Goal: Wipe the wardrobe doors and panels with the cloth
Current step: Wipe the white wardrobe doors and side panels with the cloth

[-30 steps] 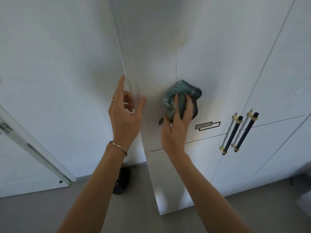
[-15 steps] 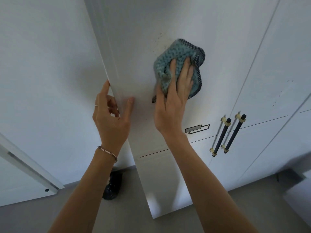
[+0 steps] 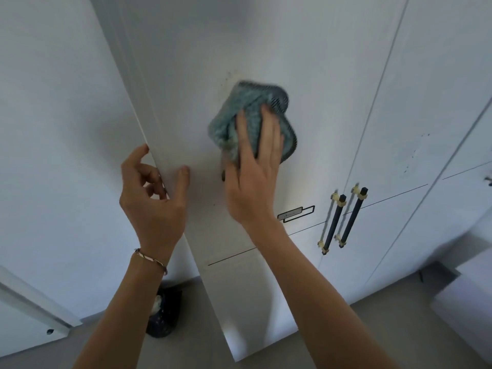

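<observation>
Item one: the bunched teal knitted cloth with a dark mesh edge (image 3: 250,121), pressed flat against the white open wardrobe door (image 3: 186,83), above and to the left of the small rectangular label plate (image 3: 295,213) — our landmark for this entry.

Item two: the right hand (image 3: 255,177), fingers spread and flat over the cloth, palm holding it to the panel; not a closed grasp, more a pressing hold. The cloth's outline is blurred, so we judge it to be mid-stroke.

Item three: dark specks (image 3: 229,75) on the door just above the cloth's upper left corner, farther from the label plate; more specks (image 3: 415,155) on the neighbouring white door panel (image 3: 426,89), up and to the right of the plate.

Item four: the left hand (image 3: 151,193), left of the plate, curled round the door's free edge, thumb on the front face, fingers behind — it steadies the door.

Item five: two dark bar handles with brass-coloured mounts (image 3: 343,219), just right of the plate.

Item six: a dark bag (image 3: 165,312) on the grey floor (image 3: 346,342), below and left of the plate.

Risks, as we judge them: the door may swing under the pressure if the left hand slips; the loosely held cloth may slide from under the flat fingers; the specks above may be missed if the stroke stops short.
</observation>
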`<state>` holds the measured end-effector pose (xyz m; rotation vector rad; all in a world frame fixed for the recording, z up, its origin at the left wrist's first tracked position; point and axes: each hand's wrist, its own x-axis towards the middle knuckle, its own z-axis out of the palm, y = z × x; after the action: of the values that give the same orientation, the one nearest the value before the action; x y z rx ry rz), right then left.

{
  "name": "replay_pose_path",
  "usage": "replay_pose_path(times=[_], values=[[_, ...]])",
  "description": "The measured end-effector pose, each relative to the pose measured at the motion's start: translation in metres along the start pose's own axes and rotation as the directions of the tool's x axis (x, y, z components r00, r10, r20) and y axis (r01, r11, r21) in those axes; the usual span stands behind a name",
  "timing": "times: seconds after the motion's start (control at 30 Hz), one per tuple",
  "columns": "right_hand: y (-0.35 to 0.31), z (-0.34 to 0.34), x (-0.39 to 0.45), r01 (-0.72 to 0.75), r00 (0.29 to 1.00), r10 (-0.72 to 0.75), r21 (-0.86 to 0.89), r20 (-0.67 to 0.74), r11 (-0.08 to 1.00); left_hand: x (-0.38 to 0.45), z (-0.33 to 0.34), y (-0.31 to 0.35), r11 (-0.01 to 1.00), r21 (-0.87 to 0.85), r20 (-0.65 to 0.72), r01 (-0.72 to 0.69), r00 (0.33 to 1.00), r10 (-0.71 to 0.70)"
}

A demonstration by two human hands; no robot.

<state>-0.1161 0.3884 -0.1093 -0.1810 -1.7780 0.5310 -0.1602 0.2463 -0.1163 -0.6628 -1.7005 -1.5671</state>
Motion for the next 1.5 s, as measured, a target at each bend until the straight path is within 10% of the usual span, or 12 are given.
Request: replay_pose_path(times=[0.43,0.73,1.0,1.33,1.5], values=[[0.018,0.002,-0.050,0.221,0.942,-0.181,-0.119,0.282,0.968,0.006,0.004,-0.006,0.996,-0.037,0.001,-0.084,0.996,0.084],[-0.026,-0.006,0.072,-0.055,0.994,0.060,0.050,-0.094,0.997,0.008,0.002,-0.005,0.995,-0.040,0.019,-0.088,0.996,0.089],[-0.006,-0.005,-0.010,0.374,0.882,-0.328,-0.080,0.337,0.924,0.008,0.005,-0.002,0.992,-0.054,-0.010,-0.116,0.993,0.116],[-0.039,-0.014,0.097,0.148,0.989,-0.148,-0.031,-0.009,0.989,0.027,0.004,0.011,0.992,-0.033,0.022,-0.122,0.992,0.123],[-0.044,-0.008,0.080,0.255,0.965,-0.248,-0.073,0.090,0.964,0.043,0.007,0.022,0.978,0.017,-0.051,-0.209,0.976,0.210]])
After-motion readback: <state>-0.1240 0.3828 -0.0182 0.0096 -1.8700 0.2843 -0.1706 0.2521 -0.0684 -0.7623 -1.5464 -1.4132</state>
